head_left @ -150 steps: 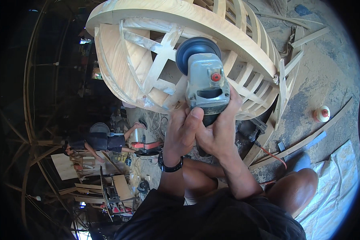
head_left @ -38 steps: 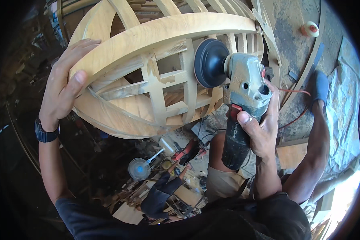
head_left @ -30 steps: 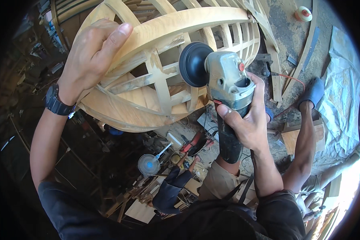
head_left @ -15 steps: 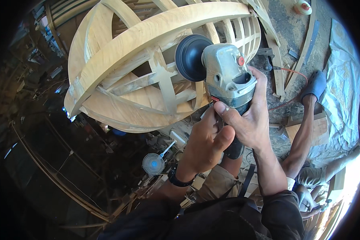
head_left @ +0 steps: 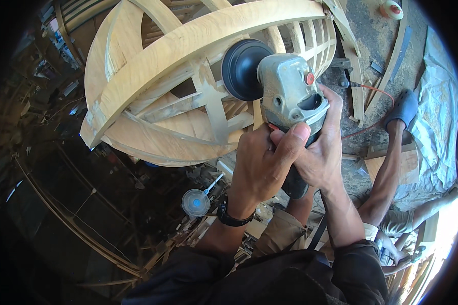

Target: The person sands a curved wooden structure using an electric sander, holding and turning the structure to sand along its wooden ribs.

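Note:
My right hand [head_left: 323,157] is wrapped round the body of a grey angle grinder [head_left: 285,84], with its fingers along the far side. My left hand [head_left: 262,165] closes on the same grinder from the left, its thumb lying over my right thumb. A round black backing pad [head_left: 243,70] on the grinder faces left, in front of a rounded lattice frame of pale wood [head_left: 158,53]. Whether the pad touches the wood I cannot tell. The grinder's dark handle [head_left: 295,185] points down toward me, partly hidden by my hands.
A fan-like round object [head_left: 195,203] stands low on the left among wood scraps. At right, another person's leg in a blue clog [head_left: 403,108] stretches out beside a silvery sheet [head_left: 435,117]. An orange cord [head_left: 387,93] and wooden strips [head_left: 355,86] lie on the floor.
My left hand has moved up and right onto the grinder, and its thumb now crosses my right thumb. The grinder has barely shifted.

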The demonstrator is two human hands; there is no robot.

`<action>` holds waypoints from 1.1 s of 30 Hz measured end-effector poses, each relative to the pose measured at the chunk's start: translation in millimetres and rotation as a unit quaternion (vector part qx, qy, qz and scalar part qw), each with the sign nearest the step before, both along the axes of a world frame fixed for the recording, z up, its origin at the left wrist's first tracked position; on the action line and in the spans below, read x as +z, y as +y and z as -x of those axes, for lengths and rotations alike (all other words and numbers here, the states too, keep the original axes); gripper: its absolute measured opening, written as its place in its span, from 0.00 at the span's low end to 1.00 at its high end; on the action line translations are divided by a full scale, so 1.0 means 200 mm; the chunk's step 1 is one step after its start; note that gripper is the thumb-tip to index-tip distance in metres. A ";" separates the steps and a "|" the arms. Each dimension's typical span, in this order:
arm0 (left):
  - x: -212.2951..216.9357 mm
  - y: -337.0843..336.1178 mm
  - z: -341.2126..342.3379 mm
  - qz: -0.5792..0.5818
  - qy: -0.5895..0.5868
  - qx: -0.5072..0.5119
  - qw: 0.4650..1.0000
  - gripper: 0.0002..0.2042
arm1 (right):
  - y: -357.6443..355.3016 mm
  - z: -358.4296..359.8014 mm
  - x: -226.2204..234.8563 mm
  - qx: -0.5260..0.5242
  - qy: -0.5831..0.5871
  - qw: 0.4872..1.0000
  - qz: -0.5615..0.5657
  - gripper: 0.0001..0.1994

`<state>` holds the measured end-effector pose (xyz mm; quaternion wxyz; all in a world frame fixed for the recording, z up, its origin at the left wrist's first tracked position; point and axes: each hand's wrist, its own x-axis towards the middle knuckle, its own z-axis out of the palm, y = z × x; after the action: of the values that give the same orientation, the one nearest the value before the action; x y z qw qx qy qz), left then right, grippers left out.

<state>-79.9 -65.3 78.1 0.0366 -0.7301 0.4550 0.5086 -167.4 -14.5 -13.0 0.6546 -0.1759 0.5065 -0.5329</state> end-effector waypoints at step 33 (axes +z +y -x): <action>0.00 -0.01 -0.03 0.082 0.013 -0.187 0.979 0.20 | -0.05 0.07 0.02 0.020 -0.023 0.999 -0.008 0.46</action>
<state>-73.9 -67.6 78.5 0.0650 -0.6255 0.6244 0.4632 -181.6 -23.8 -8.1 0.6782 -0.1682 0.4917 -0.5196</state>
